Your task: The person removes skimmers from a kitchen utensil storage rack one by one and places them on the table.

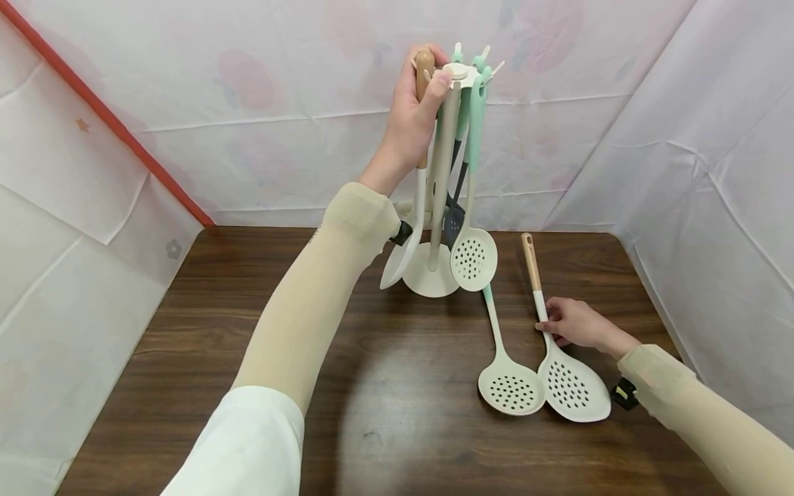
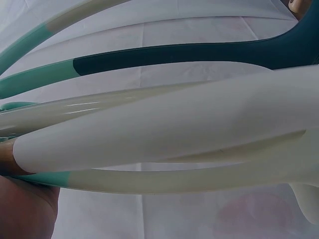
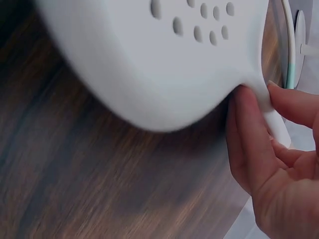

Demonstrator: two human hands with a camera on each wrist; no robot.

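A cream utensil rack (image 1: 444, 158) stands at the back of the brown table (image 1: 384, 427). My left hand (image 1: 414, 110) is raised to the rack's top and grips the wooden end of a white spoon (image 1: 398, 265) that hangs down beside the pole. A mint-handled skimmer (image 1: 473, 258) and a dark spatula (image 1: 453, 222) hang on the rack. In the left wrist view the white spoon's handle (image 2: 164, 129) fills the frame. My right hand (image 1: 573, 322) pinches the neck of a white slotted spatula (image 1: 573, 387) lying on the table, its head (image 3: 149, 64) seen close.
A second slotted skimmer (image 1: 510, 387) with a mint handle lies on the table just left of the slotted spatula. White cloth walls (image 1: 713, 172) close in the table at the back and both sides, with a red strip (image 1: 105, 114) on the left.
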